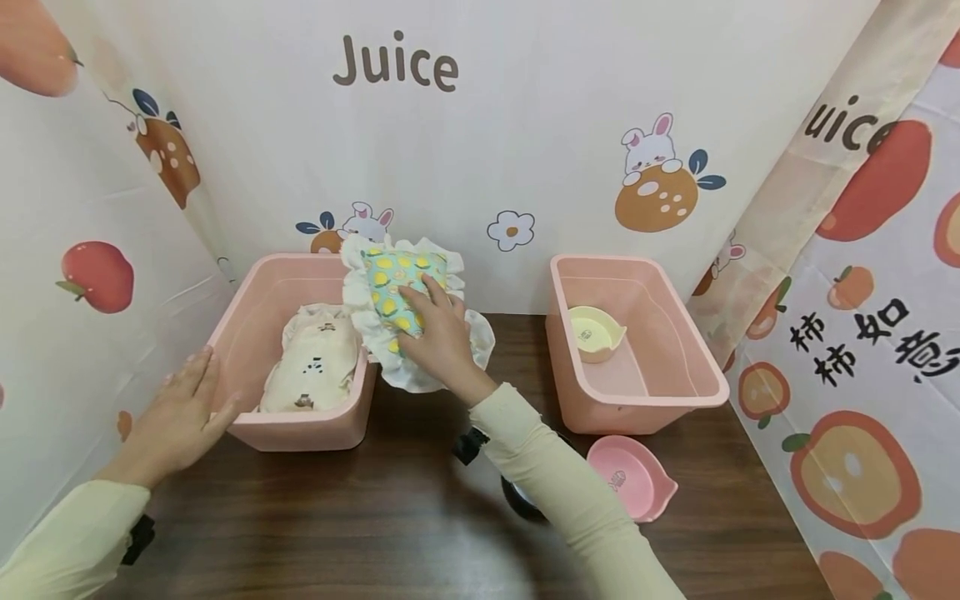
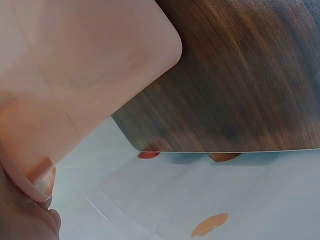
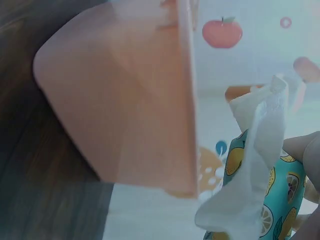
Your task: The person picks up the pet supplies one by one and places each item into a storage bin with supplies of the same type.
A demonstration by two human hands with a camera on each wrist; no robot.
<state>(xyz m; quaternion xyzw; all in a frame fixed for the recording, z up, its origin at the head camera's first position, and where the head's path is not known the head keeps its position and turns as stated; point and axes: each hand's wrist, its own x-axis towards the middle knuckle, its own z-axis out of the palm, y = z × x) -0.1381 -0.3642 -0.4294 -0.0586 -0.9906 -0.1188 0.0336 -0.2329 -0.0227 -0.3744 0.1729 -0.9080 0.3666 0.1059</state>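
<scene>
My right hand (image 1: pixel 442 342) holds a small pillow (image 1: pixel 386 287) with a lemon print on teal and a white ruffled edge. It is above the right side of the left pink bin (image 1: pixel 360 425). In the right wrist view, fingers grip the pillow (image 3: pixel 270 205) beside the bin's outer wall (image 3: pixel 125 100). A cream pillow (image 1: pixel 311 367) with small printed figures lies inside that bin. At the bin's front left corner my left hand (image 1: pixel 176 417) touches the rim, fingers extended. Only part of the left hand (image 2: pixel 30 215) shows in the left wrist view.
Right of centre stands a second pink bin (image 1: pixel 637 400) with a pale yellow bowl (image 1: pixel 596 333) in it. A pink bowl (image 1: pixel 630 479) sits in front, and a dark round item (image 1: pixel 521 500) is partly hidden by my right forearm. Printed cloth walls (image 1: pixel 480 150) enclose the wooden table (image 1: pixel 375 517).
</scene>
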